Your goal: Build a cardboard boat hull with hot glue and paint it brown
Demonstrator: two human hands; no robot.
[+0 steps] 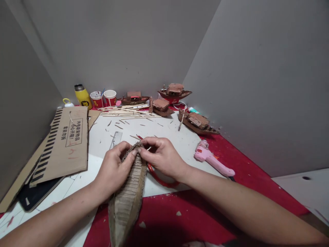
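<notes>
A long boat-shaped piece of corrugated cardboard (128,195) points toward me, its inside ribbed and its sides raised. My left hand (115,166) grips its far end from the left, thumb on the inner face. My right hand (160,154) pinches the same end from the right, and the two thumbs nearly meet at the tip. Beneath my right hand lie red-handled scissors (161,180), partly hidden. A clear ruler (116,138) rests on the white sheet just beyond my left hand.
Printed cardboard (64,144) is stacked at the left. A pink glue gun (213,159) lies at the right. Behind are wooden sticks (125,111), brown model boats (197,122), paper cups (110,98) and a yellow bottle (83,97), with grey walls around.
</notes>
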